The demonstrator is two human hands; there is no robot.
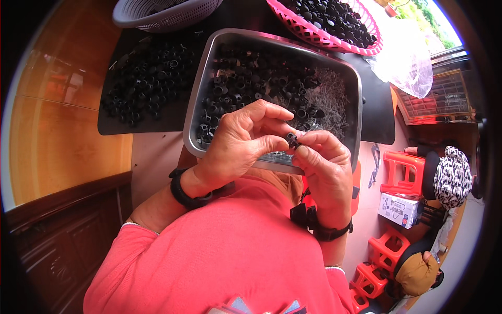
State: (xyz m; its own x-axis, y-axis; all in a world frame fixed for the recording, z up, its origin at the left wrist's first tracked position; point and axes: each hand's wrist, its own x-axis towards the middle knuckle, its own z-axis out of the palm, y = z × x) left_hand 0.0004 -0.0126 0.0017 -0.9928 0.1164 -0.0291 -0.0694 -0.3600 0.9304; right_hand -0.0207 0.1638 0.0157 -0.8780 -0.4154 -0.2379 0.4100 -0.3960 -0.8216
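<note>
A small black plastic part [292,139] with round openings is held up between my two hands, over the near side of a metal tray [194,115]. My left hand [238,137] pinches it from the left between thumb and fingers. From the other side, the thumb and forefinger of my right hand [328,157] grip it too. Beneath, the tray holds many loose black ring-shaped parts [240,78]. On its right side lies a heap of thin, clear or greyish small pieces [332,99].
Left of the tray, black ring parts [151,78] are piled on the dark tabletop [175,118]. Behind stand a grey-white basket [157,21] and a pink basket [308,39] of black caps. A clear plastic bag [410,68] hangs at the right. Red stools [402,172] and a white box [398,210] are further right.
</note>
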